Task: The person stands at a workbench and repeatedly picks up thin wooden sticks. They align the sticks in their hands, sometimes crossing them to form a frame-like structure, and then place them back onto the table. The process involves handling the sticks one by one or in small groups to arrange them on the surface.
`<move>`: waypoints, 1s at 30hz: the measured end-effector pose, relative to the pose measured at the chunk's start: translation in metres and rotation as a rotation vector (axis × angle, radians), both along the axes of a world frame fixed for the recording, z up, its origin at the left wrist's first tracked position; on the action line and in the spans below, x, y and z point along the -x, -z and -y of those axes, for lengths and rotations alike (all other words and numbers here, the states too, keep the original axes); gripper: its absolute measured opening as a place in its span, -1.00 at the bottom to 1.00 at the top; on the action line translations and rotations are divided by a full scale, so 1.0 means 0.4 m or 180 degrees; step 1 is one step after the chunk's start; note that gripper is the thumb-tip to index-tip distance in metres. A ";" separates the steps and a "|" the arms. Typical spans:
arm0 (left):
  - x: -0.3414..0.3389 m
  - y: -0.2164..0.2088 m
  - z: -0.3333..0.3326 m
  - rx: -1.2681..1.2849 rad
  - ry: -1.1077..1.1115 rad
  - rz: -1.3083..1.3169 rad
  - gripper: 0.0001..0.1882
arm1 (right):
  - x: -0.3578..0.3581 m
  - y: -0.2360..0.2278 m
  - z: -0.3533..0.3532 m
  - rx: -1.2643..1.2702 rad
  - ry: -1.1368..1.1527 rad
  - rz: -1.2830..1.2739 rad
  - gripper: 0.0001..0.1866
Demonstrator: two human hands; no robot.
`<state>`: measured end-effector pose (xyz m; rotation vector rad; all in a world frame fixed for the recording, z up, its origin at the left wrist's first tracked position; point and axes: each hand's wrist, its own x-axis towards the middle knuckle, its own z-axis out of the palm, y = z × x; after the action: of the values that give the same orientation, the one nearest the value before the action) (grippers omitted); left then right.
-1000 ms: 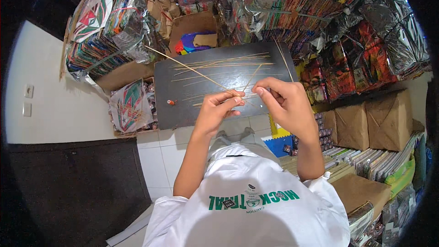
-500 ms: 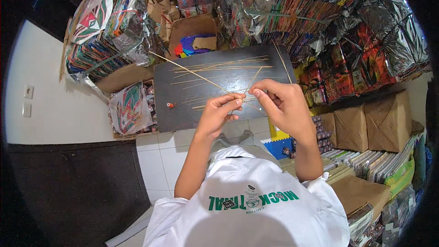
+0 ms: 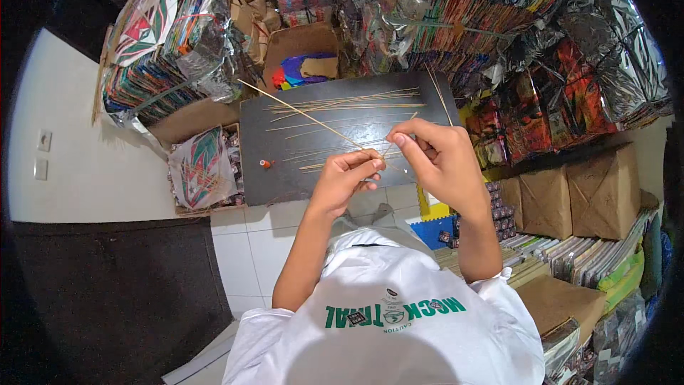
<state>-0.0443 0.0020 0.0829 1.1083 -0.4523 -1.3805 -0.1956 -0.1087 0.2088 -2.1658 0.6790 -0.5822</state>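
Both hands, left [image 3: 347,180] and right [image 3: 436,159], are pinching a thin stick [image 3: 306,117], seemingly light, springy and easily snapped, near its end over the board [image 3: 263,135]

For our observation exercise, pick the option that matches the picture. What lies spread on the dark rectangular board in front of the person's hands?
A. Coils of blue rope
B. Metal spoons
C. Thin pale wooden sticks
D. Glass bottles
C. Many thin pale wooden sticks lie across the dark rectangular board, and the left hand and right hand pinch one long stick above it.
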 end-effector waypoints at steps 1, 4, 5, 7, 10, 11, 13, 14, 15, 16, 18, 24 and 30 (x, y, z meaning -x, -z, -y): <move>0.000 0.001 -0.001 0.0000 -0.0002 -0.0008 -0.79 | 0.001 0.000 0.002 0.0001 0.0008 -0.0016 -0.86; 0.002 0.004 -0.005 0.0007 0.0004 0.0014 -0.80 | 0.000 0.008 0.005 0.0006 0.0035 0.0081 -0.87; 0.003 0.004 -0.006 0.0011 0.0010 0.0028 -0.80 | -0.001 0.018 0.005 0.0009 0.0047 0.0208 -0.88; 0.004 -0.001 -0.006 -0.0039 -0.0022 0.0175 -0.83 | -0.002 0.023 0.008 0.0057 0.0084 0.0346 -0.89; 0.000 -0.009 -0.012 -0.0054 -0.0062 0.0381 -0.84 | 0.009 0.015 0.024 0.0149 0.0164 0.0202 -0.89; -0.005 -0.010 -0.015 -0.0048 -0.0072 0.0447 -0.84 | 0.017 0.000 0.030 0.0150 0.0193 0.0035 -0.88; -0.024 -0.009 -0.022 0.0052 0.0000 0.0620 -0.85 | 0.031 -0.018 0.045 0.0276 0.0197 -0.0210 -0.87; -0.035 -0.009 -0.027 0.0102 0.0038 0.0704 -0.85 | 0.037 -0.023 0.054 0.0401 0.0172 -0.0290 -0.87; -0.042 -0.009 -0.031 0.0121 0.0068 0.0774 -0.85 | 0.042 -0.025 0.061 0.0526 0.0146 -0.0371 -0.87; -0.050 -0.010 -0.036 0.0134 0.0093 0.0856 -0.86 | 0.047 -0.022 0.068 0.0547 0.0158 -0.0319 -0.87; -0.065 -0.011 -0.045 0.0187 0.0188 0.0964 -0.86 | 0.055 -0.010 0.079 0.0589 0.0182 -0.0216 -0.88; -0.090 -0.036 -0.059 0.0334 0.0339 0.1043 -0.85 | 0.084 0.037 0.117 0.0567 0.0454 -0.0015 -0.88; -0.152 -0.015 -0.097 0.0442 -0.0354 0.0871 -0.81 | 0.171 0.166 0.149 -0.0094 0.0546 0.0104 -0.85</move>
<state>0.0166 0.0409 0.0888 1.1940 -0.6640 -1.0878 -0.2640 -0.1682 0.1423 -2.0792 0.8560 -0.6914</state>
